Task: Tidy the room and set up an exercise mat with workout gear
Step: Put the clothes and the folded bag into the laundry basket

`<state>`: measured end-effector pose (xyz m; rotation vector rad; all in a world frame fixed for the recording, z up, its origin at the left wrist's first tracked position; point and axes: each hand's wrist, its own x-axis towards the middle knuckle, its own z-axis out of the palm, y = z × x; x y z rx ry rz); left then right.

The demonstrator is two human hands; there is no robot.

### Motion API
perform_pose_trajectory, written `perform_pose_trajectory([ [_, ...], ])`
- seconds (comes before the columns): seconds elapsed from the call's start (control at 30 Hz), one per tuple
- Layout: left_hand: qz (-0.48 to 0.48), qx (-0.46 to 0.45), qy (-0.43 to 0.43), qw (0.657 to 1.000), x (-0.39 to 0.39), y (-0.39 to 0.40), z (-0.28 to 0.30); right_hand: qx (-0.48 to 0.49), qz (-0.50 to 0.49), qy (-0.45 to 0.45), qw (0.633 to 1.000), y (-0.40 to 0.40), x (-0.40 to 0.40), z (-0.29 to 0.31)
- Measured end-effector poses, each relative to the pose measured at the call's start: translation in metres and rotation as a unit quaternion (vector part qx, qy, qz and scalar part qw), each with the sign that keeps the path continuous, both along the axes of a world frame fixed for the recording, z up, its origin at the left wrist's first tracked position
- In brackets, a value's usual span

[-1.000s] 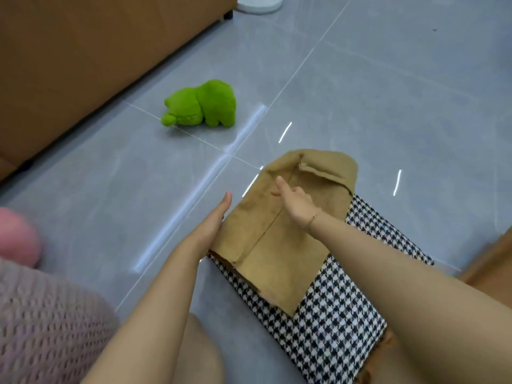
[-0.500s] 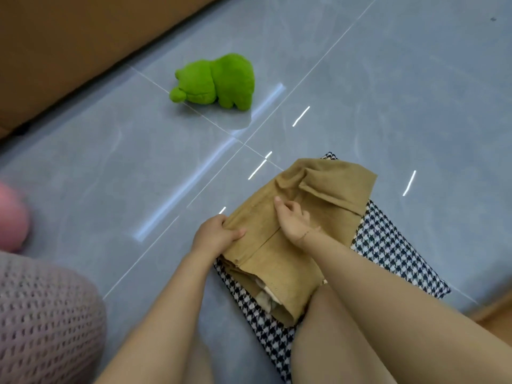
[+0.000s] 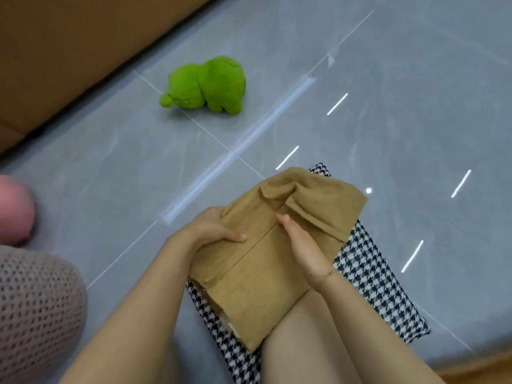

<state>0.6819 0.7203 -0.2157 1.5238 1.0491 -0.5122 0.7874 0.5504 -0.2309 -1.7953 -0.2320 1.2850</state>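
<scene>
Tidying step, folding the tan garment [image 3: 277,253] on the houndstooth cushion [image 3: 371,278] on the floor: my left hand [image 3: 213,228] grips its left edge, fingers curled, right hand [image 3: 302,245] presses flat and open along the seam; next probably fold again, then collect the green plush toy [image 3: 207,85].

Bright, even light; glary floor [image 3: 415,112]

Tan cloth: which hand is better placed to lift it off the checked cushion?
Left hand, probably: it already grips the tan cloth at its edge, thumb on top. Right hand only lies flat on it.
</scene>
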Motion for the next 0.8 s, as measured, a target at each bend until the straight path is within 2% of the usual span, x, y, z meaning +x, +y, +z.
perform_pose_trajectory([
  [0.13, 0.112, -0.007, -0.058, 0.992, -0.01, -0.025, 0.038, 0.058, -0.053, -0.072, 0.994, -0.04, 0.0, 0.017],
  [0.27, 0.181, 0.028, -0.137, 0.973, -0.037, -0.057, 0.091, 0.069, -0.184, -0.17, 0.966, -0.071, -0.024, 0.041],
  [0.33, 0.234, 0.041, -0.18, 0.955, -0.055, -0.068, 0.115, 0.053, -0.243, -0.13, 0.96, -0.076, -0.039, 0.054],
  [0.4, 0.289, 0.045, -0.216, 0.931, -0.078, -0.074, 0.14, 0.065, -0.266, 0.001, 0.962, -0.073, -0.053, 0.07],
  [0.47, 0.336, 0.04, -0.248, 0.908, -0.102, -0.078, 0.162, 0.111, -0.235, 0.137, 0.956, -0.063, -0.066, 0.085],
  [0.53, 0.369, 0.055, -0.282, 0.884, -0.133, -0.081, 0.187, 0.16, -0.183, 0.198, 0.95, -0.047, -0.082, 0.11],
  [0.67, 0.415, 0.122, -0.329, 0.839, -0.203, -0.08, 0.238, 0.227, -0.087, 0.151, 0.958, -0.009, -0.124, 0.169],
  [0.8, 0.465, 0.179, -0.327, 0.803, -0.271, -0.075, 0.273, 0.249, -0.016, 0.126, 0.96, 0.031, -0.171, 0.216],
])
